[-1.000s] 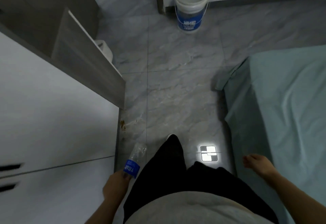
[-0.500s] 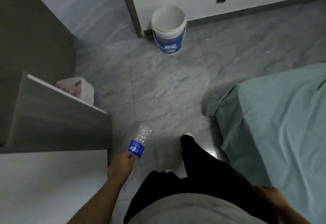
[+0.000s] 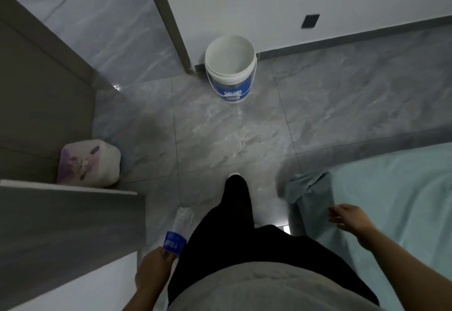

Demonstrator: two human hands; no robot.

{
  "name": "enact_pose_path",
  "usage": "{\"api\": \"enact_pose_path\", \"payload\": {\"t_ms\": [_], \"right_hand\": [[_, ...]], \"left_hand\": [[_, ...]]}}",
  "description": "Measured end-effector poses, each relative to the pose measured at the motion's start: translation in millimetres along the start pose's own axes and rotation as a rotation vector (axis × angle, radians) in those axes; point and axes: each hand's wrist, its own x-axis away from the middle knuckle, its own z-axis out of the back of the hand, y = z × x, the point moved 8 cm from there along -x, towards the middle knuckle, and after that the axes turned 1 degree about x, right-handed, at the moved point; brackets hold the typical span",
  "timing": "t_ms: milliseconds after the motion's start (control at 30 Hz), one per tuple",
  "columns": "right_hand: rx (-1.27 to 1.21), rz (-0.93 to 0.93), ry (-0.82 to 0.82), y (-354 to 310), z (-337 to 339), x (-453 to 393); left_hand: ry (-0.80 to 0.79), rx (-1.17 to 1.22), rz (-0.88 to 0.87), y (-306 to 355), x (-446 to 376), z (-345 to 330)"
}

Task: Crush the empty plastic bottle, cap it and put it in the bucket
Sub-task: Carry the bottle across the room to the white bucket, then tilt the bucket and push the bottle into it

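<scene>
Fingers of our left hand grip the plastic bottle at its blue label end, low beside our left leg | right hand loose, fingers spread, holding nothing, over the bed | bucket upright on the floor well ahead, by the wall

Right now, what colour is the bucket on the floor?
The bucket is white with a blue label; the head view shows it.
</scene>
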Motion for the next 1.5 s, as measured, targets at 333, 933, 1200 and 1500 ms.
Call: {"api": "enact_pose_path", "payload": {"t_ms": [333, 933, 1200, 1500], "right_hand": [[0.026, -0.159, 0.022, -71, -3, -53], [0.335, 0.035, -0.052, -374, 24, -241], [0.214, 0.026, -0.062, -513, -12, -293], [0.182, 0.073, -0.076, -596, -74, -374]], "left_hand": [[0.034, -0.018, -0.110, 155, -128, 115], [0.006, 0.064, -0.018, 343, -260, 212], [-0.013, 0.136, 0.018, 399, -326, 263], [0.076, 0.160, -0.069, 519, -441, 307]]}}
